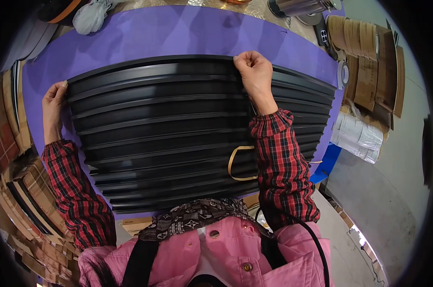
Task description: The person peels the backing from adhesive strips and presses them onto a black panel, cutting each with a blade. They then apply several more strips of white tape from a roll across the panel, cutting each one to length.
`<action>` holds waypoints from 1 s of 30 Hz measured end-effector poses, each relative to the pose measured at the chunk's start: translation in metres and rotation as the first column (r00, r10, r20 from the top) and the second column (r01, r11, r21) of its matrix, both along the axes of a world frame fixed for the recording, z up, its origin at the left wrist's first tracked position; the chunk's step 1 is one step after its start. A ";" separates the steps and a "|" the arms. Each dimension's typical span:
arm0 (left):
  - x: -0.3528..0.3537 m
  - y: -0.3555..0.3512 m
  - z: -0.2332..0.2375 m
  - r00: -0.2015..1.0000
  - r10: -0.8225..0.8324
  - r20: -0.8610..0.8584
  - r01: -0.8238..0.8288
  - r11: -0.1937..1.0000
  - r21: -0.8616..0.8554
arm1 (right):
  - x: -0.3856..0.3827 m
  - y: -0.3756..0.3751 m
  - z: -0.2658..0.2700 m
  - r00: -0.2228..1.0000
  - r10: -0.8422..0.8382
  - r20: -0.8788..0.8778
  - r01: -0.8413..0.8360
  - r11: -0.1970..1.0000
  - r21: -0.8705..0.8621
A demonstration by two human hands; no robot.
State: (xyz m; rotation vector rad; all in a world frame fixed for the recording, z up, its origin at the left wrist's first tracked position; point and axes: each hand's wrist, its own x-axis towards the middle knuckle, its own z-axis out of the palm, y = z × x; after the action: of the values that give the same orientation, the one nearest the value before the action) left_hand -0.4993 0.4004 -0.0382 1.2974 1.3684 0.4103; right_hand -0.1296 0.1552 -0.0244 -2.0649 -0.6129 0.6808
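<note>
Long black strips [154, 106] lie side by side in a ribbed layer across the purple table top [130, 40]. At the left end of the farthest strip, my left hand [55, 103] pinches the corner between thumb and fingers. My right hand [255, 76] is closed on the same far edge, right of the middle, with its fingertips pressed together there. A thin yellow band [231, 165] forms a loop over the nearer strips, partly hidden by my right forearm.
Rolls of tan tape [353, 36] and a white tape roll [343, 75] sit at the right. Beyond are cardboard pieces [367, 81] and a plastic-wrapped white bundle [357, 136]. A clear container [300, 6] stands at the back. Stacked cardboard [37, 191] lines the left side.
</note>
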 end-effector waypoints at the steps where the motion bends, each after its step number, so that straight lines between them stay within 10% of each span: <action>1: 0.000 0.000 -0.001 1.000 0.003 -0.001 -0.003 1.000 0.002 | -0.001 0.001 0.002 1.000 -0.002 0.000 0.002 1.000 -0.002; 19: -0.002 0.001 -0.003 1.000 0.011 -0.005 -0.011 1.000 -0.013 | -0.006 0.010 0.012 0.929 0.172 0.328 -0.116 0.976 -0.183; 23: -0.001 0.002 -0.001 1.000 0.005 -0.015 -0.005 1.000 0.014 | 0.016 0.006 0.026 0.968 0.112 -0.223 -0.150 0.975 -0.162; 27: -0.001 0.005 0.000 0.996 -0.086 -0.029 0.086 0.996 -0.003 | 0.032 -0.026 0.047 0.883 0.243 0.401 -0.204 0.969 -0.138; 30: -0.005 0.008 -0.002 0.994 -0.097 -0.046 0.098 0.995 0.016 | 0.070 -0.074 0.096 0.969 -0.029 0.245 0.004 0.995 0.101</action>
State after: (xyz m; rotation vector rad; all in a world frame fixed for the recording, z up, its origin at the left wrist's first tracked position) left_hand -0.5046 0.4082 -0.0400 1.3902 1.3353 0.3286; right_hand -0.0599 0.0813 0.0720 -2.0737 -0.7538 0.3769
